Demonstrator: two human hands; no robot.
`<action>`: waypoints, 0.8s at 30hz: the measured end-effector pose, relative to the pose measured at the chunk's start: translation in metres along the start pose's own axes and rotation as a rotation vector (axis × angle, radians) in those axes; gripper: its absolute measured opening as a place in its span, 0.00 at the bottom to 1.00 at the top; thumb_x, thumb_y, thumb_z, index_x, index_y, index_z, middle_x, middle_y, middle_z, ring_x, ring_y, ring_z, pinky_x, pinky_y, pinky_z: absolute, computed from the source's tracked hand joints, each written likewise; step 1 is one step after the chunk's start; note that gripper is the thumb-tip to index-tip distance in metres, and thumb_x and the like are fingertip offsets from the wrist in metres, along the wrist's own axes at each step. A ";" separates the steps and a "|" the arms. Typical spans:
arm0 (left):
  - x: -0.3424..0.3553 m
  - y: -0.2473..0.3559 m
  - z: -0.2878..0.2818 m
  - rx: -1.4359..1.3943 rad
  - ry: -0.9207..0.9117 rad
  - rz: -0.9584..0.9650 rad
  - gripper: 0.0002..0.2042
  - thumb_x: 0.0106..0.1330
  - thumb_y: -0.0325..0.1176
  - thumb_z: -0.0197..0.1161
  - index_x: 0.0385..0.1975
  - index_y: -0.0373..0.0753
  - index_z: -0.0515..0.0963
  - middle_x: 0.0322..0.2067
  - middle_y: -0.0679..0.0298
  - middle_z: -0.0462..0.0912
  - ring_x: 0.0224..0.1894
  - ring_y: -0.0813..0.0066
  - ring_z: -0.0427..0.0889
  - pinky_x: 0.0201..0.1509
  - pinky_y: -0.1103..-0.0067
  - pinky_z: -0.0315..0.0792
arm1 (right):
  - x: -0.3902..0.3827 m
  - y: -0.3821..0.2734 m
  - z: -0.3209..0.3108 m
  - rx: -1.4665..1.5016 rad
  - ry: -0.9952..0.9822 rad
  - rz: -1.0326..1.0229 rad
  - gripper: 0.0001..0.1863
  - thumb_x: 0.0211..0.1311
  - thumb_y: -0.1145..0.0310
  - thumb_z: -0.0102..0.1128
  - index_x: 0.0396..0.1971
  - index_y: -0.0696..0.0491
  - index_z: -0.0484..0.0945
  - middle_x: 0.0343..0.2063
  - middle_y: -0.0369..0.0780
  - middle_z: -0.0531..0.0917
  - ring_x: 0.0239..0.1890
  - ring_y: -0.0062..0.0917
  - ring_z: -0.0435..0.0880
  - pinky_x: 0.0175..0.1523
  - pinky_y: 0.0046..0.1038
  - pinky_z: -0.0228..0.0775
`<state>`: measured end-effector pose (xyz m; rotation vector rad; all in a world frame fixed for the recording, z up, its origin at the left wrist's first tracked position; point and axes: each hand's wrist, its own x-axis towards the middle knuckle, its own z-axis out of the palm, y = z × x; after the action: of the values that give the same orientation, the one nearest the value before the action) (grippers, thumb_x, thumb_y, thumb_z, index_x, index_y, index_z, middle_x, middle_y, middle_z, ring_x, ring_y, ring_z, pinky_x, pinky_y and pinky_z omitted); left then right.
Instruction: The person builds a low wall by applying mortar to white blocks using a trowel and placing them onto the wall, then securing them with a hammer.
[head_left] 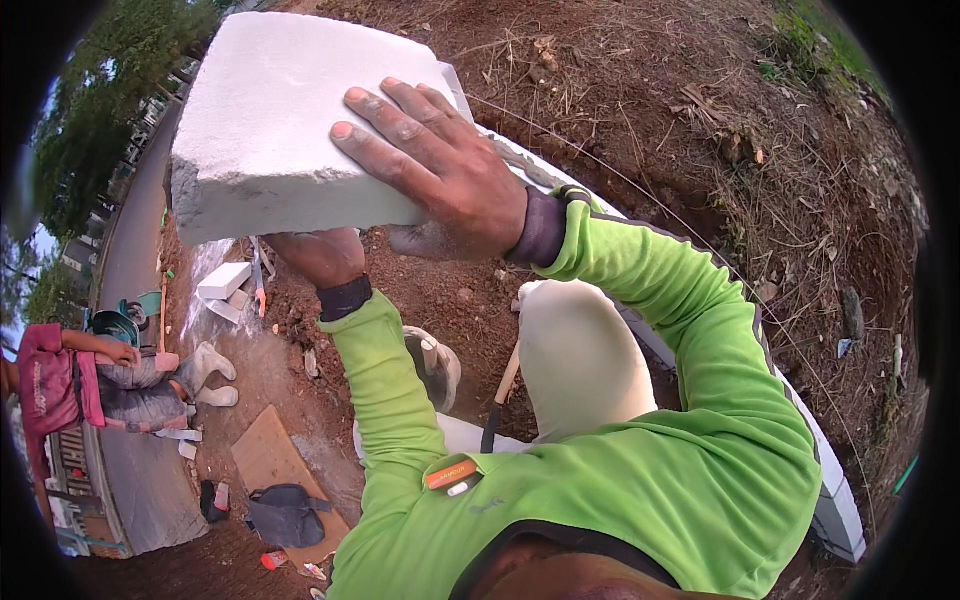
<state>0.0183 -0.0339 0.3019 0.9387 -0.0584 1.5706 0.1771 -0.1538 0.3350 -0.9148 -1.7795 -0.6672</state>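
Note:
A large white lightweight concrete block [290, 100], with one rough grey end face, is lifted and tilted in front of me. My right hand [440, 170] grips its right side, fingers spread over the broad face and thumb by the lower edge. Beneath the block, my left hand [320, 255] supports it; the fingers are hidden behind it. Just past my right wrist, grey mortar [530, 165] lies on a row of white blocks [840, 505] that runs along my right side.
A taut string [650, 215] follows the row beside a soil trench. Near my knee are a bucket [435, 370] and a wooden-handled tool [505, 385]. Leftward lie cut block pieces [225, 285], a board [270, 450] and a dark bag [285, 515]. Another person [90, 385] is at far left.

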 end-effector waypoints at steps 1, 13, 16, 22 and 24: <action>0.010 -0.008 -0.021 -0.067 -0.001 -0.143 0.35 0.73 0.56 0.57 0.72 0.40 0.61 0.65 0.52 0.70 0.65 0.56 0.72 0.71 0.57 0.66 | -0.006 -0.011 0.004 0.004 -0.021 0.044 0.59 0.37 0.62 0.80 0.75 0.51 0.59 0.72 0.51 0.65 0.71 0.53 0.67 0.76 0.53 0.59; -0.066 -0.111 -0.130 -0.117 0.254 -0.329 0.24 0.79 0.51 0.53 0.67 0.46 0.64 0.58 0.57 0.75 0.59 0.60 0.78 0.62 0.61 0.74 | -0.069 0.000 0.035 0.110 -0.492 0.556 0.54 0.41 0.55 0.79 0.67 0.58 0.57 0.50 0.56 0.79 0.49 0.52 0.84 0.52 0.45 0.78; -0.042 -0.120 -0.101 0.017 0.201 -0.243 0.29 0.75 0.55 0.58 0.67 0.45 0.60 0.59 0.59 0.71 0.62 0.65 0.73 0.64 0.63 0.71 | -0.054 0.012 0.012 0.110 -0.326 0.614 0.51 0.41 0.56 0.79 0.64 0.60 0.62 0.47 0.55 0.81 0.45 0.47 0.87 0.52 0.40 0.79; 0.048 -0.078 0.040 0.395 -0.312 -0.197 0.45 0.71 0.60 0.61 0.75 0.31 0.53 0.69 0.48 0.64 0.74 0.61 0.60 0.78 0.69 0.48 | -0.020 0.081 -0.049 0.010 0.251 0.405 0.43 0.42 0.59 0.80 0.57 0.60 0.67 0.43 0.47 0.84 0.44 0.33 0.88 0.50 0.35 0.80; 0.071 -0.089 0.004 0.610 -0.344 -0.262 0.47 0.71 0.60 0.61 0.77 0.33 0.50 0.73 0.42 0.58 0.78 0.58 0.52 0.81 0.69 0.40 | -0.006 0.107 -0.062 0.001 0.284 0.452 0.43 0.42 0.56 0.80 0.56 0.61 0.68 0.42 0.47 0.83 0.43 0.32 0.87 0.50 0.34 0.80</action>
<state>0.1012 0.0446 0.3050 1.6187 0.3073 1.1808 0.2986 -0.1429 0.3550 -1.1150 -1.2635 -0.4739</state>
